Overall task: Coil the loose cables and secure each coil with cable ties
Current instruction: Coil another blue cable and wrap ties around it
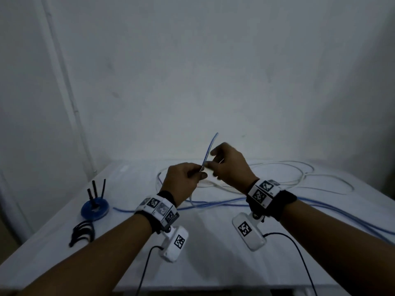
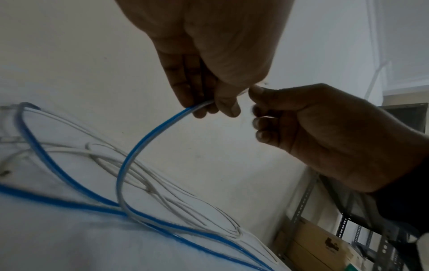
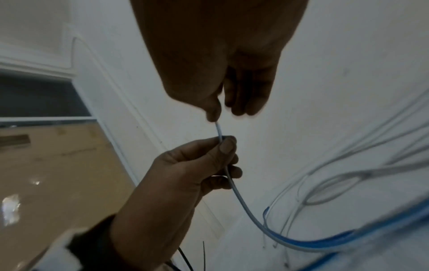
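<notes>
A loose blue-and-white cable (image 1: pixel 208 148) (image 2: pixel 139 150) (image 3: pixel 250 210) rises from the white table (image 1: pixel 213 263), and its free end points up toward the wall. My left hand (image 1: pixel 198 175) (image 2: pixel 209 102) pinches it just below that end between thumb and fingers. My right hand (image 1: pixel 210 164) (image 3: pixel 214 114) pinches the same cable right above the left hand's grip, with the other fingers curled. A loose white cable (image 1: pixel 329 182) (image 2: pixel 97 152) (image 3: pixel 336 183) lies in wide loops on the table behind the hands.
At the table's left stands a round blue coil (image 1: pixel 95 209) with black ties sticking up from it. A bundle of black cable ties (image 1: pixel 82 232) lies in front of it. More blue cable (image 1: pixel 342 214) trails off the right edge. A wall closes the back.
</notes>
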